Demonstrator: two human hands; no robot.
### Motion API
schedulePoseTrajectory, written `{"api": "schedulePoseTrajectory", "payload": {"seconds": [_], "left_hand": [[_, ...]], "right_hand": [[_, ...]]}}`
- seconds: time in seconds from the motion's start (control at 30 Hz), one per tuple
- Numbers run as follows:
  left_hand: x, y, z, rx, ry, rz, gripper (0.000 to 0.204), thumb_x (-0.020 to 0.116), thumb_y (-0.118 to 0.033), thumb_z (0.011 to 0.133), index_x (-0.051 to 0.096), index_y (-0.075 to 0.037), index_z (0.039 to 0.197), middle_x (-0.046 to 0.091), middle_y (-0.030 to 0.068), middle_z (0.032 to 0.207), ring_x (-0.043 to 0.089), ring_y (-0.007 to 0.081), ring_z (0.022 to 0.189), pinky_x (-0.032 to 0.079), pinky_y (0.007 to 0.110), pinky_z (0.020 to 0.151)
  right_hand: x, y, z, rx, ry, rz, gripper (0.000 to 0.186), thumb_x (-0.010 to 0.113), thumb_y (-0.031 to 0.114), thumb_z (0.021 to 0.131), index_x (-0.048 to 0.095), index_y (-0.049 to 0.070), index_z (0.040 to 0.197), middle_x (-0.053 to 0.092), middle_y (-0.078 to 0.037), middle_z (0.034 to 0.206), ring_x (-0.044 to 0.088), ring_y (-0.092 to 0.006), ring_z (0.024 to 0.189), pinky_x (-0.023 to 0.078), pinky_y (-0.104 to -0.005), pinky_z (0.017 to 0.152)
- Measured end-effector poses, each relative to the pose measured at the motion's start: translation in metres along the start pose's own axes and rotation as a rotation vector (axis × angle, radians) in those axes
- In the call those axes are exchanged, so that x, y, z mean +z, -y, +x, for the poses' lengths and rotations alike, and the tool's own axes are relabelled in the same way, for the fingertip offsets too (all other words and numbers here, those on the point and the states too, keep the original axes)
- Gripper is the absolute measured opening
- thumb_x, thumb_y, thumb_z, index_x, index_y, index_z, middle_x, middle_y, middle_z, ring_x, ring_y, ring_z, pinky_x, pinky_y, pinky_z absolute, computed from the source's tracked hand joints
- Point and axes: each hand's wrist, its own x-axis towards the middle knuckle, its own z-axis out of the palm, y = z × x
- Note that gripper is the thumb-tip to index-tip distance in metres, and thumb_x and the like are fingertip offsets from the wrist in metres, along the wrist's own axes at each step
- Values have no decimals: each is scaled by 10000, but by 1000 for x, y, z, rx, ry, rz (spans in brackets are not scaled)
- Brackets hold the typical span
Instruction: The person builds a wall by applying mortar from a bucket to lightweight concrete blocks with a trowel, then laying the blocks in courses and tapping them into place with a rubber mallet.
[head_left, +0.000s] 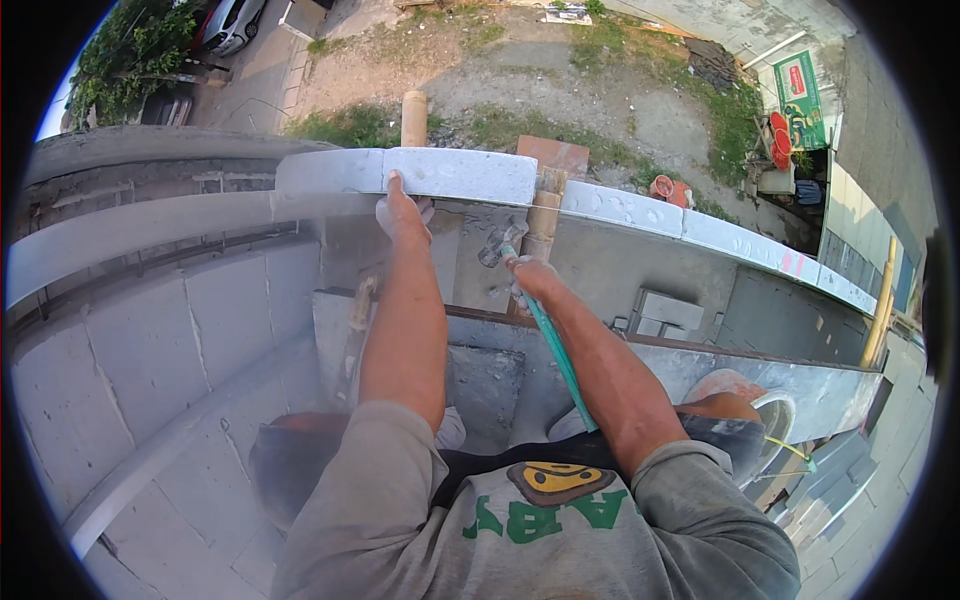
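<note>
At upper centre of frame, touching white block [460, 173] near its left end with left hand [404, 210], unable to tell how tightly closed, while gripping hammer [551, 340] firmly in right hand [533, 278], apparently aligning, probably calling next for light taps.

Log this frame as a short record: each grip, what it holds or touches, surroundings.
left grip: thumb against near face of white block
right grip: closed around hammer
hammer: green handle, grey head pointing away from the person
hammer head contact: cannot tell
block row: white block between others; more white blocks right of bamboo pole
background: dirt-and-grass lot, green sign, silver car
</note>
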Motion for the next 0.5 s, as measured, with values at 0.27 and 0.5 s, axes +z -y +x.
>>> {"api": "schedulePoseTrajectory", "payload": {"seconds": [0.27,0.5], "left_hand": [[0,0,0,-16,5,36,631,598,-488,875,513,8,1256,579,186,1125,635,361,912,522,489,763],[-3,0,-11,-34,-3,9,671,600,-499,875,496,38,1264,540,185,1219,599,373,1030,492,514,779]], "right_hand": [[1,-2,4,8,-1,-52,407,468,467,968,520,81,1087,506,-60,666,514,-190,480,432,-385,431],[9,2,-9,13,-34,-150,424,489,454,958,581,50,1044,575,-92,694,570,-220,481,466,-413,446]]}}
